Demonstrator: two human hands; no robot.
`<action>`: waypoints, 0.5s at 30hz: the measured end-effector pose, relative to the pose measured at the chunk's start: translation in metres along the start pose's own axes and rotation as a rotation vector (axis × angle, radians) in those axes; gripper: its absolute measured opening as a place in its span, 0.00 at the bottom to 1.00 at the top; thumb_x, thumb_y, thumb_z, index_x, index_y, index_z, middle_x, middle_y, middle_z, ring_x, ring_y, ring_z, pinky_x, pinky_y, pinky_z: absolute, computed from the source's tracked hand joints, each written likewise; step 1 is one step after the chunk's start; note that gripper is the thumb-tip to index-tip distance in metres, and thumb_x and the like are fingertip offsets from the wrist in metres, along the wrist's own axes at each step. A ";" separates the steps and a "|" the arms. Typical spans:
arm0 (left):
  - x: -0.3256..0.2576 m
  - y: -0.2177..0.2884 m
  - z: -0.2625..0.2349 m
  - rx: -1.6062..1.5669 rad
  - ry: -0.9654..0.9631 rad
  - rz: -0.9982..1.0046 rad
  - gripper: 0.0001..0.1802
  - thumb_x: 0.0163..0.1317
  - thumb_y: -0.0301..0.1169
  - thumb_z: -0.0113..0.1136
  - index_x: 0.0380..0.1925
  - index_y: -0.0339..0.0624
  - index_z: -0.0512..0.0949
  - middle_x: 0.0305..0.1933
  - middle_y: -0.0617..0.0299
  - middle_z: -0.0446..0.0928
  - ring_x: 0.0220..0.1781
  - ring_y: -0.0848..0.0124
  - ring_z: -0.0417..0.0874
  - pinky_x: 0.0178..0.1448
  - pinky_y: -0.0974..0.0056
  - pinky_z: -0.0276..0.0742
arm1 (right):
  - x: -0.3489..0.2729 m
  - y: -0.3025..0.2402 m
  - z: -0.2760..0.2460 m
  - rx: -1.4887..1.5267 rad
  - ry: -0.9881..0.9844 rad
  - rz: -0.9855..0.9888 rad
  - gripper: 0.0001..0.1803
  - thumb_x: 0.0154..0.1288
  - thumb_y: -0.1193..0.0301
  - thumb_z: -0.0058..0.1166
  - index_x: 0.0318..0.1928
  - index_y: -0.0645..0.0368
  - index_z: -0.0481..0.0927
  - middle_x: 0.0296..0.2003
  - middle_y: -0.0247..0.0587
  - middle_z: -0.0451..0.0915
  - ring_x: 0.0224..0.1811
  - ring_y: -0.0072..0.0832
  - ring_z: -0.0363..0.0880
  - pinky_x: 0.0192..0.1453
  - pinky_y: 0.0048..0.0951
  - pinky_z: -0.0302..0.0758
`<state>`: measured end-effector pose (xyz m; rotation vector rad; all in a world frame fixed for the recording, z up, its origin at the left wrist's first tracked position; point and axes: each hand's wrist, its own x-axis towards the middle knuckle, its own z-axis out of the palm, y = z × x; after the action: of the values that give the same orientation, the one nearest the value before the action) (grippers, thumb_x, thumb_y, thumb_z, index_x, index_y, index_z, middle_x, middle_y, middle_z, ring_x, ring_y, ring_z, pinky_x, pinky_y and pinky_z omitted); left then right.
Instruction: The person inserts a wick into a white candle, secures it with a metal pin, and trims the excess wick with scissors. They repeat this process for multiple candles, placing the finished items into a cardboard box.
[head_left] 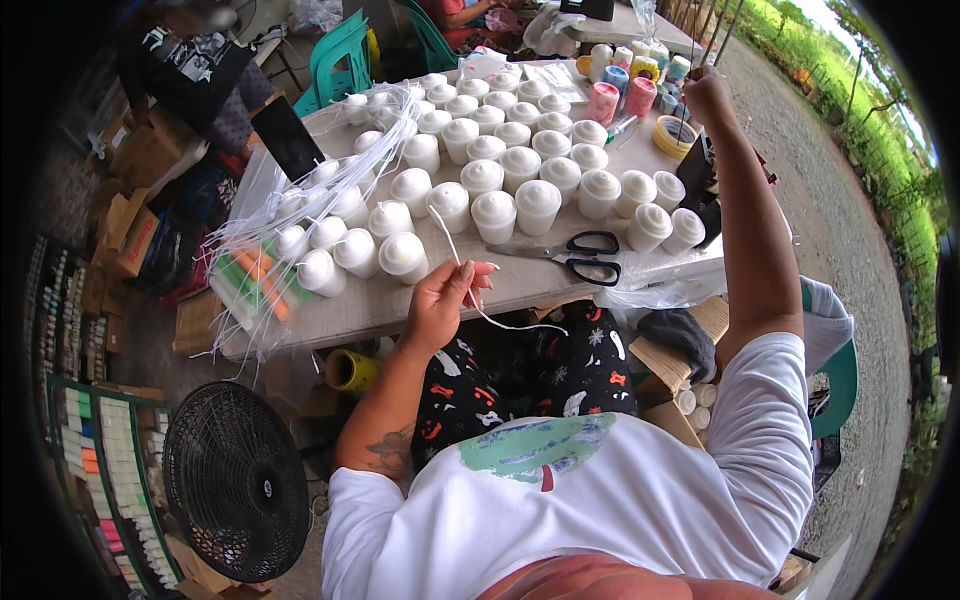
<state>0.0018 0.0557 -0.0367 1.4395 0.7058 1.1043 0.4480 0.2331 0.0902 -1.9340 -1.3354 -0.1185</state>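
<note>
Pinching a white cord [446,234] in the left hand [447,300], thumb and fingertips together on it, right out at the near edge of the table [372,303]. Running up from that grip to a curled tip in front of the white candle-like pots [494,214], and trailing down to the right in a loose sweep above the patterned trousers [525,385]. Up high now with the right hand [708,95], well apart from the left, reaching out along the table's right side, fingers curled in; impossible to tell from here whether clamped on anything. Just to the right of the left hand, flat on the table: scissors [556,254], black handles toward the right, blades toward the left. Behind, rows and rows of those white pots, each with a pointed top. Over at left, a big spray of white strands [390,145] draped across several pots and spilling past the table's corner, close to a dark tilted slab [287,138]. Far right on the tabletop, red jars [603,103] and a yellow ring [673,150]. Down at lower left, a round black fan [237,480].
</note>
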 end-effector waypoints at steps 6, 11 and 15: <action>0.059 0.091 0.043 -0.080 -0.255 -0.009 0.20 0.70 0.41 0.45 0.41 0.36 0.79 0.28 0.64 0.75 0.28 0.78 0.75 0.31 0.74 0.69 | -0.168 -0.095 -0.104 1.022 -0.101 -0.265 0.08 0.70 0.71 0.47 0.45 0.62 0.72 0.28 0.35 0.75 0.23 0.19 0.74 0.26 0.18 0.71; 0.210 0.109 0.009 0.422 0.237 0.089 0.30 0.63 0.54 0.52 0.43 0.33 0.77 0.31 0.59 0.78 0.33 0.69 0.78 0.38 0.64 0.73 | -0.285 -0.093 -0.110 1.268 -0.359 -0.292 0.06 0.71 0.75 0.44 0.46 0.59 0.67 0.26 0.31 0.69 0.19 0.12 0.63 0.20 0.14 0.59; 0.187 0.085 -0.023 0.701 0.379 0.211 0.36 0.55 0.55 0.60 0.53 0.36 0.71 0.50 0.46 0.74 0.53 0.55 0.76 0.57 0.58 0.71 | -0.334 -0.037 -0.096 1.218 -0.565 -0.037 0.05 0.67 0.76 0.50 0.43 0.59 0.71 0.27 0.26 0.69 0.21 0.11 0.60 0.24 0.14 0.58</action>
<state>0.0385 0.2166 0.0881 1.9420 1.3267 1.3887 0.3003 -0.0753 0.0196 -0.8859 -1.2795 1.0496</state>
